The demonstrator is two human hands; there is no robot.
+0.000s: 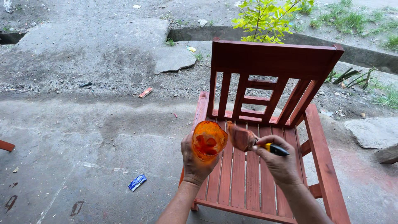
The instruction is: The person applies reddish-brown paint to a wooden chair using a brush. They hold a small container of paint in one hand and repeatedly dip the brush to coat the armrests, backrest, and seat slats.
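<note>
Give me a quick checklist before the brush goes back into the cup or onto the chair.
1. Left hand has the cup in a firm grip: ok.
2. Cup upright, mouth facing up: ok.
3. Stain left in the cup: cannot tell how much.
4. Right hand holds the brush by its handle: ok.
5. Bristles loaded with stain: ok, they look wet and reddish.
6. Chair seat slats free of debris: ok.

chair [265, 166]: stained wood, satin | cup [208, 140]: translucent glossy plastic | ground [83, 137]: rough concrete
</note>
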